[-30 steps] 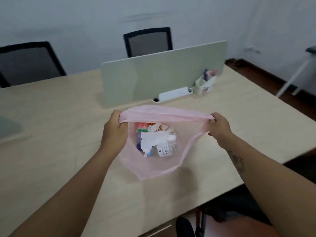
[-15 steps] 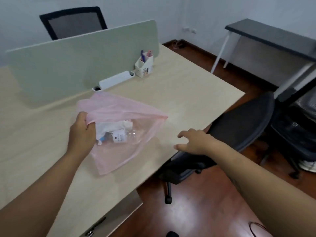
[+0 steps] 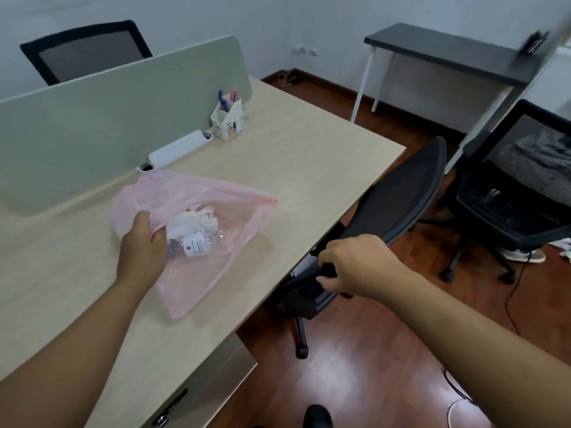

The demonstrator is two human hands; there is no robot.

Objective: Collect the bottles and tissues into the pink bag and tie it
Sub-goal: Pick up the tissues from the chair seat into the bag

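Note:
The thin pink bag (image 3: 234, 211) lies on the light wooden desk (image 3: 309, 162), its mouth loose and open toward the left. Through the plastic I see white crumpled tissues (image 3: 197, 222) and a clear bottle with a white label (image 3: 200, 244). My left hand (image 3: 143, 245) is shut on the bag's left rim. My right hand (image 3: 355, 262) is off the desk's right edge, its fingers closed on the armrest of a black mesh chair (image 3: 398, 196).
A grey-green divider panel (image 3: 108, 118) stands along the back of the desk, with a white power strip (image 3: 179, 148) and a white pen holder (image 3: 227, 118) in front of it. Another black chair (image 3: 519, 186) and a dark side table (image 3: 448, 50) stand right.
My right hand let go of the bag's rim and moved right and down to the chair's armrest. The bag settled onto the desk. The view swung to the right.

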